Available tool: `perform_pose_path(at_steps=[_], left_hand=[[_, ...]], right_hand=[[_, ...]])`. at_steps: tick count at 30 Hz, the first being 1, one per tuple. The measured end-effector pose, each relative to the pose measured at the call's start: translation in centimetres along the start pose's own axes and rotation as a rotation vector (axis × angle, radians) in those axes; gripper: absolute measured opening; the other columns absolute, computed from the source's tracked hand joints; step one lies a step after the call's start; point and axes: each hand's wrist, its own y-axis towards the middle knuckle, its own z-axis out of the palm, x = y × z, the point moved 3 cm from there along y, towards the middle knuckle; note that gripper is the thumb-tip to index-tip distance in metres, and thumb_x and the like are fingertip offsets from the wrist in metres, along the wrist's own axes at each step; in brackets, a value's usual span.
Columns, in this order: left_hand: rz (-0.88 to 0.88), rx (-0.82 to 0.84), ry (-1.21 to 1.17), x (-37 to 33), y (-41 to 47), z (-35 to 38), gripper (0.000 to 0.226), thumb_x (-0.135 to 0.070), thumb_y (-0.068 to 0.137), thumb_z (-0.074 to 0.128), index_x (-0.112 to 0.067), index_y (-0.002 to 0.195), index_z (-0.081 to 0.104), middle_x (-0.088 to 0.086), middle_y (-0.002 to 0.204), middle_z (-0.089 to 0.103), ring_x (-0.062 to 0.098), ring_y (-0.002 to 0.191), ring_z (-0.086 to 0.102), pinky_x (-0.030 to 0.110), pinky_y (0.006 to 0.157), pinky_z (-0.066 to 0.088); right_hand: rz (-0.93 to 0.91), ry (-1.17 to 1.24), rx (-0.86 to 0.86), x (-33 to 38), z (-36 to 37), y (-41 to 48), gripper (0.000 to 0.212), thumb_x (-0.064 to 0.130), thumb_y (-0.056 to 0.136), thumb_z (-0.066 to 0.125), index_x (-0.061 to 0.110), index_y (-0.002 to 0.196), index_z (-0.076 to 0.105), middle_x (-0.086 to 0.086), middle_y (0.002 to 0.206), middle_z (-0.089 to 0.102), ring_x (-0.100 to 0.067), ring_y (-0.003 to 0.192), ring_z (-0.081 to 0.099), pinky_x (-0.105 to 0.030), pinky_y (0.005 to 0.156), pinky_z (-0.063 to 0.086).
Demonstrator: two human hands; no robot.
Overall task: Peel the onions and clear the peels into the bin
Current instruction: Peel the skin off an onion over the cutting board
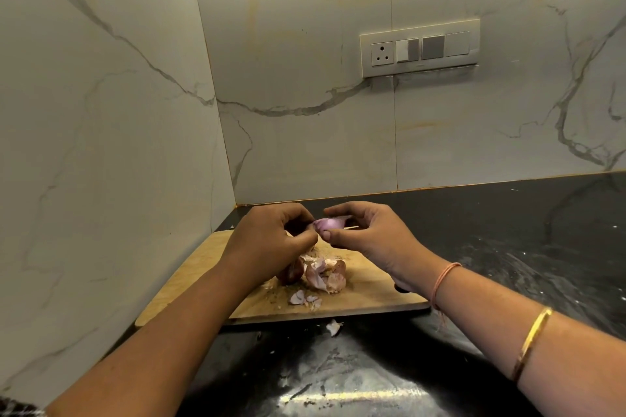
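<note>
While the onion (pixel 330 224) is held in the air above the far edge of the cutting board (pixel 372 294), it sits between the two hands with its long axis running roughly left to right, one end toward each hand. The right hand (pixel 369 234) pinches the right part of the onion between the thumb below and curled fingers above, and serves as the holder. The left hand (pixel 271 237) has its fingers curled tight at the left end of the onion, touching it; whether these fingertips grip a flap of skin or the bulb itself cannot be told. The exposed surface is pale purple and glossy, so most of the dry skin appears to be off. The coming move is probably a pull by the left hand away from the right, along the long axis, with the right hand holding firm. A pile of peels (pixel 325 276) lies at the middle of the board, below the hands, with a darker second onion (pixel 290 273) touching its left side. One loose peel (pixel 333 327) lies on the counter (pixel 508 247) just off the near edge of the board. No bin is in view.
</note>
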Motion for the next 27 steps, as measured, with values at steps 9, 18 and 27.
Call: perform_pose_path(at_steps=[9,18,27], left_hand=[[-0.113,-0.074,0.079,1.0,0.3,-0.1,0.012,-0.031,0.084,0.06,-0.024,0.09,0.068,-0.013,0.076,0.06,0.005,0.073,0.056,0.028,0.071,0.053],[-0.208,-0.056,0.216,1.7,0.5,-0.3,0.016,-0.04,0.084,0.058,-0.026,0.085,0.066,-0.01,0.078,0.06,0.006,0.07,0.053,0.018,0.058,0.042],[-0.304,0.039,0.289,2.3,0.6,-0.4,0.021,-0.037,0.084,0.059,-0.023,0.098,0.067,-0.005,0.095,0.064,0.011,0.079,0.053,0.023,0.066,0.045]], right_hand=[[-0.002,-0.004,-0.018,0.1,-0.2,0.1,0.035,-0.002,0.076,0.07,0.022,0.099,0.063,0.0,0.105,0.064,-0.019,0.099,0.063,-0.025,0.081,0.056],[0.087,0.098,-0.005,0.2,-0.2,-0.1,0.015,0.003,0.082,0.068,0.009,0.095,0.064,-0.013,0.099,0.066,-0.023,0.088,0.067,-0.034,0.077,0.059],[0.147,0.16,-0.103,0.0,-1.0,0.2,0.02,0.013,0.083,0.07,0.005,0.098,0.059,-0.012,0.086,0.066,-0.02,0.069,0.064,-0.031,0.064,0.057]])
